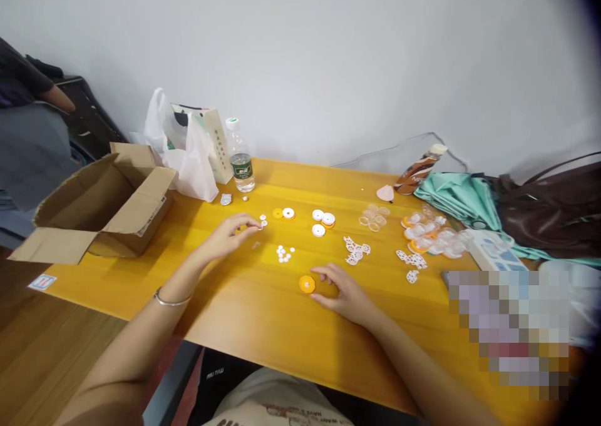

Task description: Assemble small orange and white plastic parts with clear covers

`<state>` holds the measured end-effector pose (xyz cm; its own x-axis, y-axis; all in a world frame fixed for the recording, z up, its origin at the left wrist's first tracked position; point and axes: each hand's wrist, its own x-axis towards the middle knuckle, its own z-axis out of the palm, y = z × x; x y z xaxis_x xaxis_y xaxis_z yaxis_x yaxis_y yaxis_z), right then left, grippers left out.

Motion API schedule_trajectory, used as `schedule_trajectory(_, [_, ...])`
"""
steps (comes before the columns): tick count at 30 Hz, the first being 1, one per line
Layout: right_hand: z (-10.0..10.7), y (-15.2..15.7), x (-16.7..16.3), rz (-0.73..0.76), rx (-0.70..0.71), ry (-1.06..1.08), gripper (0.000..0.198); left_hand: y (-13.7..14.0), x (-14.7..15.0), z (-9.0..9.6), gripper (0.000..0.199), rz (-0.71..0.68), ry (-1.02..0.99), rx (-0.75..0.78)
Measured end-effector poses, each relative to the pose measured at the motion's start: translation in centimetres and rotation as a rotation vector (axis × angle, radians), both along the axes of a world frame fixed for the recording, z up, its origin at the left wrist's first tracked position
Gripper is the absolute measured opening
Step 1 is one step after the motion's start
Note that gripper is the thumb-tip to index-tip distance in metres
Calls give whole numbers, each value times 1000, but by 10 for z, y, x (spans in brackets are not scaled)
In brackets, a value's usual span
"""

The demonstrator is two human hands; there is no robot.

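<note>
My left hand [229, 234] reaches over the table with thumb and forefinger pinched at a pair of small white rings [263, 220]; one seems to be at the fingertips. Closer to me, my right hand [345, 293] has its thumb and fingers apart beside an orange scalloped disc [307, 284] with a small pale piece at its centre. Whether the fingertips touch its edge, I cannot tell. Between the hands lies a cluster of small white round pieces [283, 254]. Faint clear rings [256, 245] are just below my left hand.
White discs [318, 230] and a yellow disc [278, 213] lie further back. White openwork pieces [357, 251], clear rings [374, 216] and clear-and-orange parts [429, 232] are on the right. A cardboard box [136, 210], plastic bag [195, 163] and water bottle [241, 163] stand left.
</note>
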<state>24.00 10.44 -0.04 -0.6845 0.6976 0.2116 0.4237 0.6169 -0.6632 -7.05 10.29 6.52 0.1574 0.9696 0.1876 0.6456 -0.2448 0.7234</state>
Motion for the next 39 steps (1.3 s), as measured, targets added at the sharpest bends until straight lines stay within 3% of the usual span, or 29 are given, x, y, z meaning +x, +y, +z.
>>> schedule_trajectory(2, [0, -1, -2, 21, 37, -47, 39, 11, -14, -3, 23, -81, 100, -108])
schedule_trajectory(5, [0, -2, -4, 27, 86, -99, 39, 23, -24, -17, 23, -133, 93, -209])
schedule_trajectory(12, [-1, 5, -8, 4, 88, -65, 18, 26, -21, -33, 24, -185, 39, -267])
schedule_trajectory(18, [-2, 9, -9, -24, 71, -31, 17, 24, -19, -35, 19, -168, 112, -188])
schedule_trajectory(28, [0, 9, -4, 33, 22, -42, 20, 22, -13, -37, 14, -123, 157, -191])
schedule_trajectory(34, [3, 9, -5, 37, 19, -43, 18, 20, -14, -39, 14, -84, 46, -216])
schedule_trajectory(39, [3, 9, -4, 47, 40, -22, 18, 13, -18, -30, 14, 39, -42, -53])
